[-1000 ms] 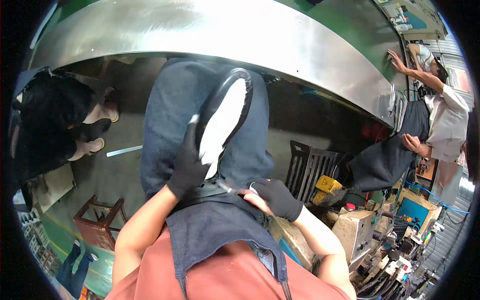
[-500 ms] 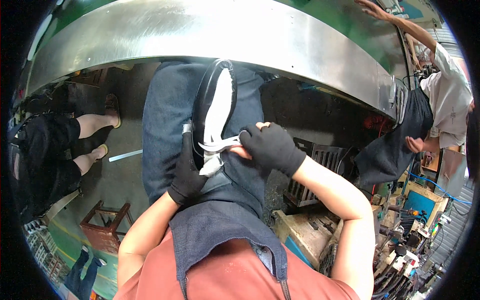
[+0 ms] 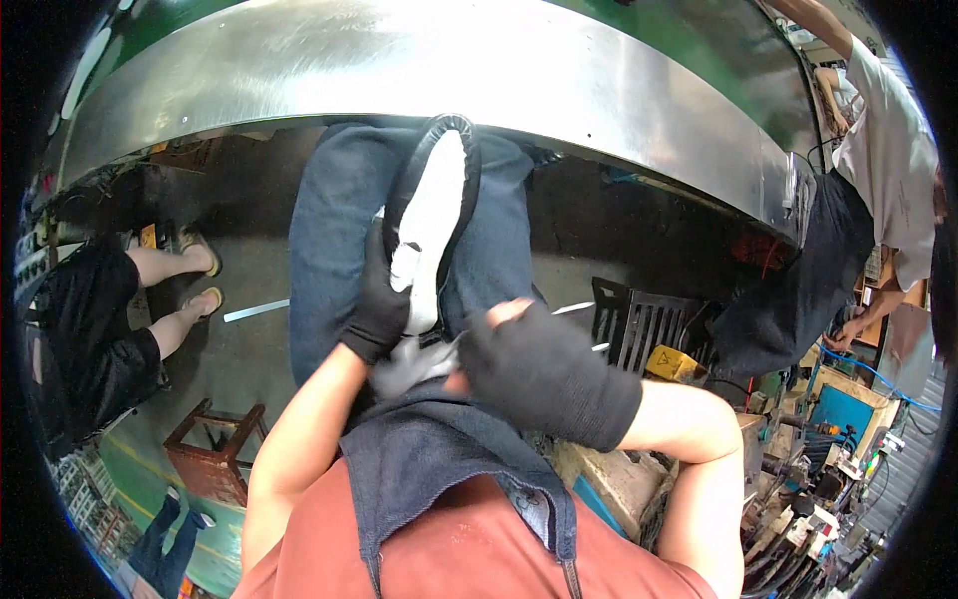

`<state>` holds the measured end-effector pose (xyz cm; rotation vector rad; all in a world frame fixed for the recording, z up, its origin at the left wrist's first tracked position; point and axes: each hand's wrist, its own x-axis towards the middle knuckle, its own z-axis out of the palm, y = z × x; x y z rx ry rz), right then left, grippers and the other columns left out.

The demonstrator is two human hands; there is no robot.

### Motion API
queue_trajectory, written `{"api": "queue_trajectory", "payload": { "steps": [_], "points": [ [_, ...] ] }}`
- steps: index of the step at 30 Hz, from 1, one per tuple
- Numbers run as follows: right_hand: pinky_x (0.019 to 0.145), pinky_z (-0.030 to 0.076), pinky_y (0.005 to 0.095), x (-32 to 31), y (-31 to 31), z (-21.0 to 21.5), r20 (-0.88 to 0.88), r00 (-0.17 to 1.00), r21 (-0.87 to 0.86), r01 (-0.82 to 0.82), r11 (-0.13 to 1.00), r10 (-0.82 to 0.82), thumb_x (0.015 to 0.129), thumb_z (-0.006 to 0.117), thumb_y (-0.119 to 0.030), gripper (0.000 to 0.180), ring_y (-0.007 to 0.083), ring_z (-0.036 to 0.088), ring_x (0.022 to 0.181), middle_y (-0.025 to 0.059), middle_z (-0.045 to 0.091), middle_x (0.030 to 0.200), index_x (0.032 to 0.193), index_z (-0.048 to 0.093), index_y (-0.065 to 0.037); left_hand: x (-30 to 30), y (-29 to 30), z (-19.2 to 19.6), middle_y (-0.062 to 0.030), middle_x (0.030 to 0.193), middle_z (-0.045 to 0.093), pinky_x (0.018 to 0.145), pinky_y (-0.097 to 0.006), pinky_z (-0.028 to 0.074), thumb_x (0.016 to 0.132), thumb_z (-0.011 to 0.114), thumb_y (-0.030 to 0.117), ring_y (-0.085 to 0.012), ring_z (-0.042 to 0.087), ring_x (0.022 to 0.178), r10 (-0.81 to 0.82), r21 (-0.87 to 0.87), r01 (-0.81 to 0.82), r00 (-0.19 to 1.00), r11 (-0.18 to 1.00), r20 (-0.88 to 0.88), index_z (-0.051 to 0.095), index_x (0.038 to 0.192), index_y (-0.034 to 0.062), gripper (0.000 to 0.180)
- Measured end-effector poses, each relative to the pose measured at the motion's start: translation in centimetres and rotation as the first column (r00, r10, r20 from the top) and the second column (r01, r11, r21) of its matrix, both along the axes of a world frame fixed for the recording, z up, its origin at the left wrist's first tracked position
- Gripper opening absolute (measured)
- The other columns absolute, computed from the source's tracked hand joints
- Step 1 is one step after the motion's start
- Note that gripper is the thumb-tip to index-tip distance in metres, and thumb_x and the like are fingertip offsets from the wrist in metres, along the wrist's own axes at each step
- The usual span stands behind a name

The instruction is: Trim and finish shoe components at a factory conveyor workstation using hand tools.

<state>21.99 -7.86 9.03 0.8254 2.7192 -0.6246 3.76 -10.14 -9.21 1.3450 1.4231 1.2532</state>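
A shoe (image 3: 429,200) with a glossy black rim and white underside lies lengthwise on my lap, its rounded far end close to the metal edge. My left hand (image 3: 379,299), in a black fingerless glove, is closed around its left side near the close end. Nearer my body, my right hand (image 3: 544,369), also gloved, is closed on a silver tool (image 3: 573,307). Two thin pale ends of it stick out to the right; the rest is hidden by the fingers. Left of that hand is a smeared grey-white scrap (image 3: 409,364), and I cannot tell whether the fingers hold it.
A wide metal ledge (image 3: 419,60) curves across the far side. At right are a black slatted crate (image 3: 639,324), a yellow block (image 3: 673,364) and a person in a pale shirt (image 3: 883,150). A wooden stool (image 3: 215,454) and another person's legs (image 3: 165,299) are at left.
My right hand has left the shoe and come back toward my body, turning the tool to point right. The white underside now shows more fully. A yellow block has come into sight beside the crate.
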Motion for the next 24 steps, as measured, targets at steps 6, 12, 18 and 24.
{"api": "queue_trajectory", "payload": {
  "steps": [6, 12, 18, 24],
  "points": [
    [0.065, 0.047, 0.0363, 3.5, 0.5, -9.8, -0.204, 0.859, -0.519, 0.312, 0.796, -0.47, 0.098, 0.056, -0.04, 0.04, 0.0275, 0.06, 0.07, 0.0144, 0.061, 0.078, 0.087, 0.063, -0.002, -2.8, 2.3, 3.3, -0.0097, 0.127, 0.06, 0.103, -0.032, 0.043, 0.105, 0.033, 0.052, -0.0165, 0.056, 0.114, -0.148, -0.085, 0.606, 0.324, 0.791, 0.934, 0.049, 0.137, 0.0, 0.063],
    [0.089, 0.047, 0.0284, 6.0, 1.5, -9.0, 0.063, 0.772, -0.883, 0.339, 0.325, -0.632, 0.106, 0.043, -0.033, 0.04, 0.0132, 0.059, 0.093, 0.0031, 0.068, 0.101, 0.111, 0.066, -0.001, -0.2, 2.5, 4.1, -0.0118, 0.143, 0.051, 0.108, -0.033, 0.039, 0.105, 0.028, 0.053, -0.021, 0.053, 0.125, 0.126, -0.313, 0.557, 0.348, 0.769, 0.929, 0.038, 0.147, -0.0002, 0.068],
    [0.09, 0.047, 0.032, 4.6, 2.5, -8.4, 0.026, 0.733, -0.99, 0.112, 0.083, -0.679, 0.104, 0.046, -0.038, 0.046, 0.0197, 0.063, 0.102, 0.0057, 0.068, 0.118, 0.11, 0.066, 0.003, 0.3, 1.1, 2.1, -0.0083, 0.098, 0.067, 0.085, -0.03, 0.052, 0.104, 0.028, 0.054, -0.0185, 0.065, 0.088, 0.069, -0.406, 0.518, 0.551, 0.753, 0.832, 0.054, 0.129, 0.0011, 0.064],
    [0.078, 0.049, 0.0386, 4.8, 1.6, -7.4, -0.388, 0.906, 0.39, 0.328, 0.86, -0.17, 0.088, 0.066, -0.039, 0.033, 0.0275, 0.06, 0.089, 0.0094, 0.058, 0.095, 0.084, 0.064, -0.006, 0.8, 0.0, -3.0, -0.0156, 0.113, 0.063, 0.087, -0.035, 0.05, 0.101, 0.052, 0.028, -0.023, 0.063, 0.098, 0.195, -0.47, 0.027, 0.888, 0.882, 0.417, 0.049, 0.133, -0.0016, 0.044]
  ]
}}
